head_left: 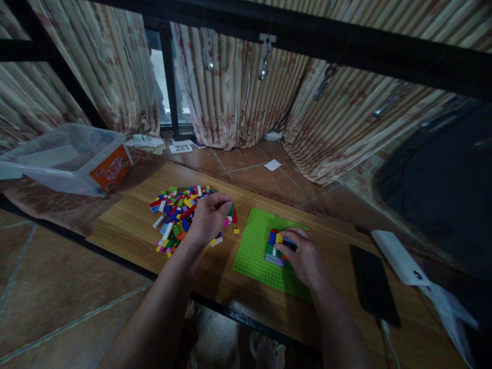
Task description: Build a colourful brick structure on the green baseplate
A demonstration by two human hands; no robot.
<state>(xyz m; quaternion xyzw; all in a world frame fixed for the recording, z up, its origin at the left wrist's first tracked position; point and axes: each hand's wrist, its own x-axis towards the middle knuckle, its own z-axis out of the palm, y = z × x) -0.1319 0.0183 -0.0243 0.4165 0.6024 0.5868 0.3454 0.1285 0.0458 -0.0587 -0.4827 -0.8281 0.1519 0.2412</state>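
A loose heap of coloured toy bricks lies on the wooden table. Over the heap's right side is my left hand, its fingers drawn together; whether a brick is between them I cannot make out. A green studded baseplate lies to the right of the heap. On it stands a small block of stacked bricks in blue, yellow, red, green, white and pale purple. My right hand has its thumb and fingers closed around the right side of this stack, hiding part of it.
A single yellow brick sits between heap and baseplate. A black phone with a white cable and a white case-like object lie at the right. A clear plastic bin stands at the left. Curtains hang behind a dark bar.
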